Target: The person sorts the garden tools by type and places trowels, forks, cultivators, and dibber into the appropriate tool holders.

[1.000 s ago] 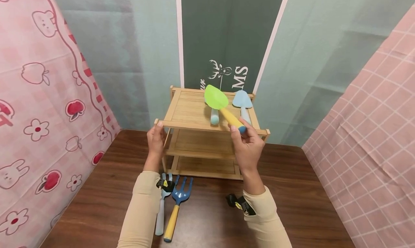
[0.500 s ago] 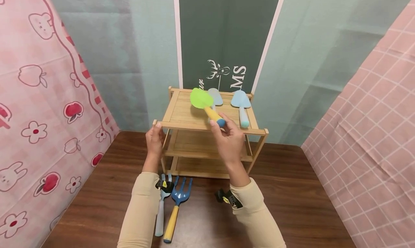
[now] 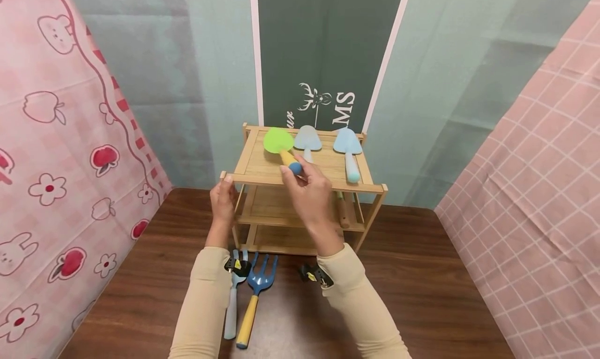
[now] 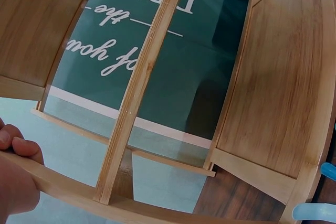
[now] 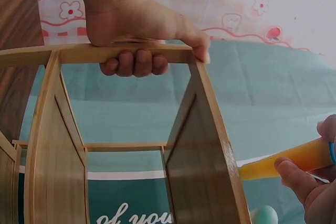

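My right hand (image 3: 309,195) pinches the yellow handle (image 5: 294,158) of a hand trowel with a lime-green blade (image 3: 278,140). The blade is over the left part of the top tier of a wooden shelf rack (image 3: 323,182); whether it touches the wood, I cannot tell. My left hand (image 3: 222,202) grips the rack's left front post, its fingers curled round it in the right wrist view. A grey trowel (image 3: 307,138) lies mid-tier, its handle partly hidden by my right hand. To its right lies a light blue trowel (image 3: 347,141).
On the brown table (image 3: 422,296), before the rack, lie a blue hand fork (image 3: 260,279) with a yellow handle and a pale blue fork (image 3: 231,307), partly covered by my left wrist. A brown handle (image 3: 344,213) shows on the middle tier's right side. Curtains stand behind and beside.
My right hand has carried the green trowel leftward, from over the right-middle of the top tier to its left part. The grey trowel's blade has come into sight. My left hand has stayed on the post.
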Demonstrator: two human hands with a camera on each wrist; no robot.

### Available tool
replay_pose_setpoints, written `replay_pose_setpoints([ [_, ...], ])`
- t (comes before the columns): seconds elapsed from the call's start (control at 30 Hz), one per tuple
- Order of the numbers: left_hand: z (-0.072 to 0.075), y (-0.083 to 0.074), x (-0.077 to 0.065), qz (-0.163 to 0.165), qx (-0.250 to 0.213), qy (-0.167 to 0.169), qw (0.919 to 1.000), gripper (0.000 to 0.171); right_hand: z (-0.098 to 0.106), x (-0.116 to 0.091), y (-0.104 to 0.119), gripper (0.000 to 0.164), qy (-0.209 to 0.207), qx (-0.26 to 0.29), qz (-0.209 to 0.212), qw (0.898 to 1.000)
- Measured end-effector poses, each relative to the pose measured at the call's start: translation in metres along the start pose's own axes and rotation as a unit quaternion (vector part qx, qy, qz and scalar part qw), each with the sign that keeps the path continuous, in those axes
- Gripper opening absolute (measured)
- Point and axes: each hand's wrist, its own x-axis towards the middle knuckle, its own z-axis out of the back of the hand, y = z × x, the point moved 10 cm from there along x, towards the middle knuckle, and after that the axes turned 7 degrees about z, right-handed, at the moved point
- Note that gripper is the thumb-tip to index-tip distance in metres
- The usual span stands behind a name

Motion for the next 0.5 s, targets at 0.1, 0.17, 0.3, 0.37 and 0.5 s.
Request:
replay_pose_setpoints([
  [0.1, 0.003, 0.008, 0.003, 0.002, -0.005, 0.000, 1.0000, 0.040, -0.009, 0.000, 0.000, 0.036, 0.013, -0.009, 0.005, 1.000],
  [0.17, 0.005, 0.012, 0.005, 0.002, -0.010, -0.001, 1.0000, 0.040, -0.015, 0.000, 0.001, 0.036, 0.021, -0.012, 0.012, 1.000],
  [0.3, 0.006, 0.013, 0.005, -0.002, -0.015, -0.009, 0.9998, 0.040, -0.024, 0.000, 0.001, 0.036, 0.035, -0.032, 0.026, 0.999],
  [0.37, 0.006, 0.013, 0.005, -0.005, -0.017, -0.011, 0.9998, 0.041, -0.029, 0.000, 0.001, 0.037, 0.043, -0.042, 0.031, 0.998],
  [0.5, 0.007, 0.014, 0.005, -0.002, -0.019, -0.013, 0.9997, 0.041, -0.037, 0.000, -0.001, 0.040, 0.064, -0.049, 0.030, 0.996],
])
